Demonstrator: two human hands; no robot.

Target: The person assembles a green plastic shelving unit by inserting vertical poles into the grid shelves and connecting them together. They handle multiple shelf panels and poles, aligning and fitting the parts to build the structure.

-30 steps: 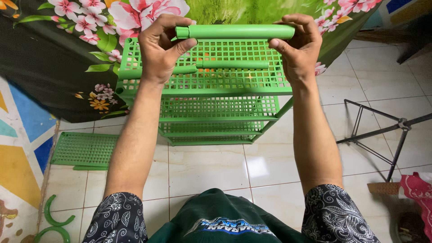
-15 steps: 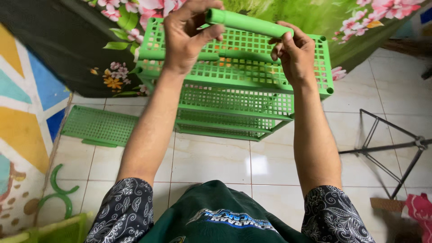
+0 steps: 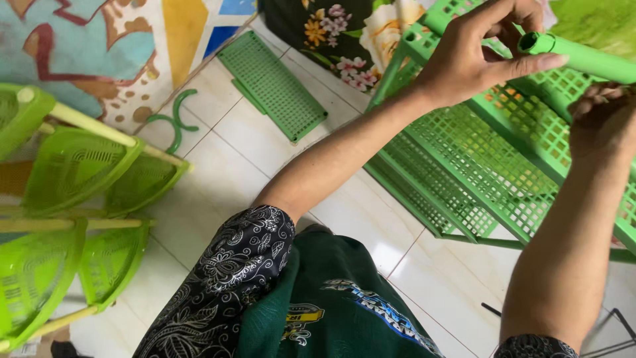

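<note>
The left hand (image 3: 474, 56) pinches the open end of a green tube (image 3: 583, 56) above the green rack (image 3: 490, 166); the right hand (image 3: 603, 122) grips it from below.

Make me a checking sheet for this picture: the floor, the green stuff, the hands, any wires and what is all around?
Surface: white tiled floor, glossy.
Job's things: green tube held above a green mesh shelf rack with several tiers.
Clutter: loose green mesh panel flat on the tiles; curved green piece beside it.
Hands: left hand, fingers around the tube's open end; right hand closed under the tube.
Cables: nothing seen.
Surroundings: lime green corner rack on the left; colourful mat; dark flowered cloth behind the rack.
</note>
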